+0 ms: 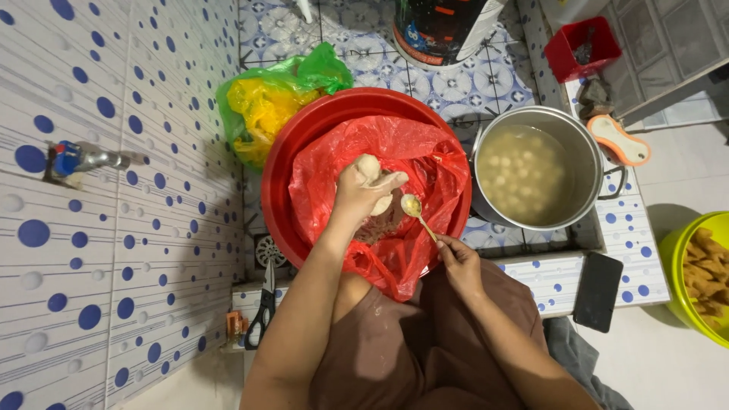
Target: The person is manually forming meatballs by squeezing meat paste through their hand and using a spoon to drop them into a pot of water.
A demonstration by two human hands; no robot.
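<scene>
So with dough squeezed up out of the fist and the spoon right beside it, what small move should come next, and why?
Probably scoop: the left hand shows a pale dough ball bulging above its fist, and the spoon in the right hand hangs just beside it, already carrying a lump. The pot of floating balls sits close on the right to receive it.

A plastic bag (395, 197) is sitting inside a round basin (304, 144), and the left hand (364, 190) is hovering over the bag with a lump of dough (370, 167) in its grip. Just right of it, the right hand (459, 262) is holding a spoon (416, 212) toward the dough. A pot (531, 178) of balls in liquid is standing right of the basin. Scissors (264, 304) are lying left of the person's lap, and a phone (598, 291) is lying to the right.
</scene>
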